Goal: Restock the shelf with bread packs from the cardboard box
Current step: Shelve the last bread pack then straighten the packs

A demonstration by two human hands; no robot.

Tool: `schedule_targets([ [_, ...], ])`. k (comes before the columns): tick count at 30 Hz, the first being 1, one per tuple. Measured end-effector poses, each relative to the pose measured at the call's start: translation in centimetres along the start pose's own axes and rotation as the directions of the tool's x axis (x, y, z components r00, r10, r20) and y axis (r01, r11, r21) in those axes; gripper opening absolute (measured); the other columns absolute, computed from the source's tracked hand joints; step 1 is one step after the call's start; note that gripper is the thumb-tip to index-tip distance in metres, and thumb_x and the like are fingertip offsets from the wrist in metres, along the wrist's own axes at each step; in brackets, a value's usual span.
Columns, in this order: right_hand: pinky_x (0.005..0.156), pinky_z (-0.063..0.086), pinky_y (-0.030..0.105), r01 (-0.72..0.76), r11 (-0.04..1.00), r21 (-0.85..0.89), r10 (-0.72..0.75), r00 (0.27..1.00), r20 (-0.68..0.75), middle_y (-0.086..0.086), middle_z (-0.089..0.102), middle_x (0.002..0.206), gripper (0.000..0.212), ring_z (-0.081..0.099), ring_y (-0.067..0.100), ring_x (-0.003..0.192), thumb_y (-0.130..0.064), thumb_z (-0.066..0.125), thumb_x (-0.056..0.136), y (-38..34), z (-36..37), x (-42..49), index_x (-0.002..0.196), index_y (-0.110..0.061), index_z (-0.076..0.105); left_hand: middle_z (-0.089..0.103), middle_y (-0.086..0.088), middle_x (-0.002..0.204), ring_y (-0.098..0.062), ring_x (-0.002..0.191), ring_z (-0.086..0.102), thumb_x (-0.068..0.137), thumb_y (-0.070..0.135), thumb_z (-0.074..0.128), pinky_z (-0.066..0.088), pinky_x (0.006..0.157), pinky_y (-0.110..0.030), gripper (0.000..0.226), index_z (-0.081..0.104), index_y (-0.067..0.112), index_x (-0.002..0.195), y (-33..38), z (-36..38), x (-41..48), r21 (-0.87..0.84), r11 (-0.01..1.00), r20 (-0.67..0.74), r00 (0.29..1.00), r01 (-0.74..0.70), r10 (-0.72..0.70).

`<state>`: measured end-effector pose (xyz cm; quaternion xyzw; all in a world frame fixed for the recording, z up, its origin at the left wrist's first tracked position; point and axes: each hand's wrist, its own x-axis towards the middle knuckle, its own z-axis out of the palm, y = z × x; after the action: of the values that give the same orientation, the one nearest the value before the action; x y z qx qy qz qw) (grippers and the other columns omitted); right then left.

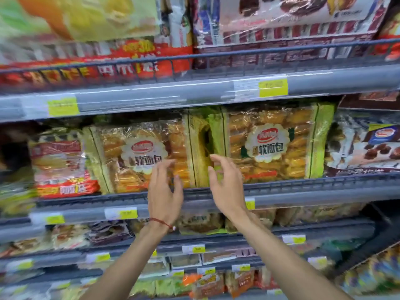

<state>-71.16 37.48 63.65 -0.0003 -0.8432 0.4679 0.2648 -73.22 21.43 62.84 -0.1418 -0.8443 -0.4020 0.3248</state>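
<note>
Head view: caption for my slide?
Left hand and right hand, both open, hover before the left bread pack and right bread pack on the shelf.

Both bare forearms are pointing up and forward from the bottom of the view, angling slightly toward each other. The left grip [165,191] is hovering with its back toward the camera, its fingers [162,169] loosely spread, lightly bent and holding nothing. The right grip [226,187] is hovering just beside it, not touching it, with its fingers [220,161] curving inward and likewise holding nothing.
</note>
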Motion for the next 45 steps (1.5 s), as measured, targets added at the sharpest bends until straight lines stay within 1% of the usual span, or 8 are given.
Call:
schedule_targets([
  [5, 0.109, 0.047, 0.038, -0.138, 0.987, 0.087, 0.136, 0.990, 0.029, -0.003, 0.062, 0.135, 0.048, 0.059, 0.013, 0.121, -0.036, 0.049, 0.107, -2.6, 2.4, 3.2, 0.151, -0.016, 0.047, 0.049, -0.014, 0.129, -0.032, 0.120, 0.041, 0.089, 0.012, 0.062, 0.033, 0.105, -0.045, 0.042, 0.048, 0.006, 0.128, -5.1, -4.7, 3.3, 0.175, 0.961, -0.189, 0.965, 0.214, -0.181],
  [9, 0.054, 0.042, 0.025, -0.169, 0.983, 0.066, 0.171, 0.985, -0.011, -0.006, 0.060, 0.072, 0.050, 0.050, 0.010, 0.054, -0.041, 0.044, 0.108, -3.5, 3.3, 5.1, 0.150, -0.016, 0.047, 0.028, -0.028, 0.152, -0.044, 0.141, 0.023, 0.091, 0.027, 0.057, 0.016, 0.118, -0.052, 0.065, 0.033, -0.006, 0.142, -7.9, -6.4, 5.9, 0.175, 0.882, -0.196, 0.894, 0.437, -0.403],
  [15, 0.040, 0.034, 0.013, -0.199, 0.976, 0.087, 0.206, 0.976, -0.071, -0.006, 0.044, 0.062, 0.051, 0.038, 0.009, 0.046, -0.034, 0.040, 0.110, -5.5, 3.7, 5.9, 0.158, -0.015, 0.035, 0.019, -0.023, 0.158, -0.040, 0.145, 0.017, 0.092, 0.024, 0.059, 0.011, 0.120, -0.052, 0.075, 0.021, 0.000, 0.152, -7.4, -7.4, 8.3, -0.003, 0.877, -0.299, 0.836, 0.481, -0.460],
  [20, 0.047, 0.041, 0.020, -0.223, 0.972, 0.071, 0.230, 0.968, -0.103, -0.002, 0.059, 0.069, 0.060, 0.043, 0.008, 0.047, -0.037, 0.043, 0.109, -5.4, 5.1, 6.2, 0.162, -0.019, 0.023, 0.045, -0.018, 0.138, -0.038, 0.124, 0.046, 0.088, 0.039, 0.060, 0.038, 0.109, -0.050, 0.070, 0.032, 0.012, 0.146, -9.8, -8.4, 9.5, -0.132, 0.882, -0.222, 0.854, 0.452, -0.471],
  [23, 0.061, 0.060, 0.038, -0.231, 0.971, 0.055, 0.236, 0.967, -0.102, 0.011, 0.072, 0.113, 0.070, 0.054, 0.012, 0.054, -0.044, 0.044, 0.107, -5.5, 5.9, 6.5, 0.165, -0.023, 0.012, 0.040, -0.009, 0.140, -0.035, 0.121, 0.048, 0.087, 0.037, 0.063, 0.040, 0.107, -0.046, 0.069, 0.034, 0.021, 0.148, -10.4, -9.2, 9.8, -0.147, 0.887, -0.182, 0.870, 0.438, -0.459],
  [27, 0.094, 0.046, 0.028, -0.233, 0.972, 0.030, 0.234, 0.970, -0.060, 0.002, 0.020, 0.171, 0.069, 0.061, 0.025, 0.122, -0.045, 0.044, 0.107, -5.8, 5.7, 6.8, 0.165, -0.031, 0.009, 0.052, -0.007, 0.130, -0.031, 0.108, 0.058, 0.087, 0.031, 0.067, 0.047, 0.093, -0.039, 0.064, 0.033, 0.026, 0.142, -10.7, -9.4, 9.8, -0.226, 0.872, -0.153, 0.868, 0.435, -0.473],
  [33, 0.125, 0.000, 0.053, -0.276, 0.955, 0.109, 0.274, 0.961, 0.032, -0.008, -0.001, 0.173, 0.062, 0.000, 0.018, 0.159, -0.043, 0.041, 0.108, -5.5, 6.0, 7.3, 0.161, -0.044, 0.009, 0.062, -0.001, 0.126, -0.030, 0.109, 0.062, 0.083, 0.049, 0.067, 0.047, 0.101, -0.049, 0.075, 0.027, 0.035, 0.146, -10.4, -8.9, 9.9, -0.299, 0.828, -0.092, 0.849, 0.475, -0.520],
  [45, 0.110, 0.047, 0.041, -0.249, 0.954, 0.169, 0.260, 0.965, -0.045, -0.008, 0.063, 0.133, 0.045, 0.060, 0.018, 0.125, -0.036, 0.050, 0.107, -4.0, 6.9, 3.8, 0.150, -0.025, 0.047, 0.047, -0.006, 0.146, -0.022, 0.132, 0.048, 0.079, 0.048, 0.076, 0.037, 0.114, -0.045, 0.093, 0.020, 0.029, 0.150, -11.3, -9.3, 8.0, -0.287, 0.866, 0.052, 0.909, 0.409, -0.413],
])
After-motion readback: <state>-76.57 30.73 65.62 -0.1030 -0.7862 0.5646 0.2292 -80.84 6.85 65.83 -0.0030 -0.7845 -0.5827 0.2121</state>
